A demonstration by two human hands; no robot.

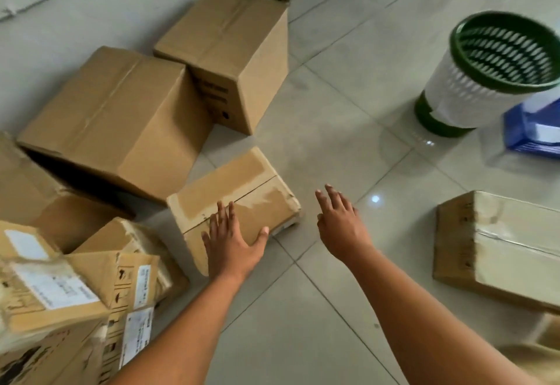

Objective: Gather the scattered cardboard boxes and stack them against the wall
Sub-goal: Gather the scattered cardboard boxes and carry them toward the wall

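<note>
Resting flat on the small taped box [233, 200], the left hand [231, 247] has fingers spread over the top and the thumb along the box's near right edge; it grips nothing. The right hand [341, 224] hovers just right of that same box, fingers splayed, holding nothing and not touching it. So both hands are apart and unclamped.

Landmark = small taped box, lying on the tiled floor [318, 278].
- Behind-left of it: large box [115, 118], tilted, its far side toward the wall [60, 0], dark gap under its left end.
- Behind it, further back: tall box [230, 54], close to the wall corner, touching or nearly touching the large box; cannot tell which.
- Left of it: crumpled pile of labelled boxes [75, 287], overlapping each other, blurred at the frame edge.
- Well right of it: flat box [497, 248] on the floor, alone, partly cut off by the frame.
- Far right-behind: green-and-white perforated waste bin [485, 72], leaning, with a blue object [527, 136] just beside its base.
</note>
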